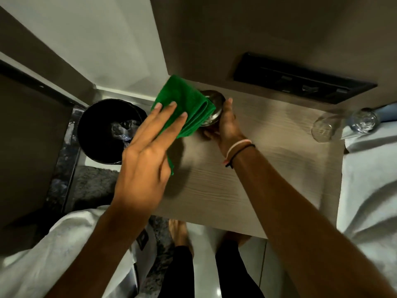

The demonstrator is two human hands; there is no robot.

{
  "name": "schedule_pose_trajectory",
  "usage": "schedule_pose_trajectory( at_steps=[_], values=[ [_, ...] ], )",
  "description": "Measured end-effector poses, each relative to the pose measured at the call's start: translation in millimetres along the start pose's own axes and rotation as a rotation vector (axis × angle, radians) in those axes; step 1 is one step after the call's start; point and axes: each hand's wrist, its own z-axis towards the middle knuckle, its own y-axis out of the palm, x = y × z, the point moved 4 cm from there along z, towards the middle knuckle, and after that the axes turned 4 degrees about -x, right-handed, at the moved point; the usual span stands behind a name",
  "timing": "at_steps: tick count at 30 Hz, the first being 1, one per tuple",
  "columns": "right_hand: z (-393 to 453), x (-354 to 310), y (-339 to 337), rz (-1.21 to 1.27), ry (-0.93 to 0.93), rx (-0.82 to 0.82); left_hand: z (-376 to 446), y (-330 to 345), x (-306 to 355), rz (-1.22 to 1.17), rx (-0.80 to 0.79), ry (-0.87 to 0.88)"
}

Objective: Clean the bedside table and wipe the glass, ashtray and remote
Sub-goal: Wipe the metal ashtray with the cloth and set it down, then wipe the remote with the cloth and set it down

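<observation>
Black and round, a waste bin (101, 134) sits on the floor at the far left, just beside the table's left edge, with crumpled clear plastic (121, 130) inside it. A white towel (53, 250) lies near, at the lower left. The left hand (146, 155) holds a folded green cloth (187, 104), fingers stretched flat along the top and the cloth pinched underneath by the thumb, which is hidden from here. The cloth presses on the metal ashtray (213, 104), covering its left half. The right hand (227, 123) is wrapped around the ashtray's right side, thumb up along the rim, steadying it at the far left corner of the wood-grain bedside table (268, 168); whether the ashtray rests on the top or is lifted slightly, I cannot tell. Two bands, one pale and one dark, circle the right wrist. On the wall behind is a dark switch panel (300, 80). At the table's far right edge lies a clear glass (324, 127) on its side, and just beside it another clear glass (363, 121), against white bedding (369, 190). No remote is recognisable.
</observation>
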Motion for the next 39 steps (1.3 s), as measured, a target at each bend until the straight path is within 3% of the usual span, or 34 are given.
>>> schedule_pose_trajectory(
  at_steps=[3,7,14,19,22,24,30,34,39],
  values=[
    [18.0,-16.5,15.8,-0.252,-0.078,0.029,-2.4,-2.0,-4.0,0.008,0.009,0.001],
    [31.5,-24.0,22.0,-0.319,-0.148,0.066,-10.0,-5.0,-13.3,0.026,0.007,-0.012],
    [24.9,-21.3,18.1,-0.565,-0.298,0.283,-18.4,-6.7,-21.8,0.086,-0.001,-0.024],
    [-32.9,-26.8,2.2,-0.889,-0.689,0.289,-13.6,0.5,-2.8,0.139,-0.025,0.068],
    [-69.0,-29.2,-37.6,-1.193,-0.851,0.45,-1.8,15.0,35.7,0.163,-0.041,0.196],
    [-91.1,-32.6,-64.1,-1.233,-0.914,0.542,5.9,23.6,63.1,0.174,-0.052,0.283],
    [-164.2,-52.6,-198.1,-1.133,-0.871,0.954,17.1,80.2,180.5,0.122,-0.12,0.657],
    [-219.1,-59.4,-300.8,-1.043,-0.724,1.202,4.0,135.9,268.7,0.077,-0.172,0.909],
    [-286.1,-38.6,-404.4,-0.856,-0.551,1.428,-25.4,200.5,360.0,0.093,-0.126,1.127]
  ],
)
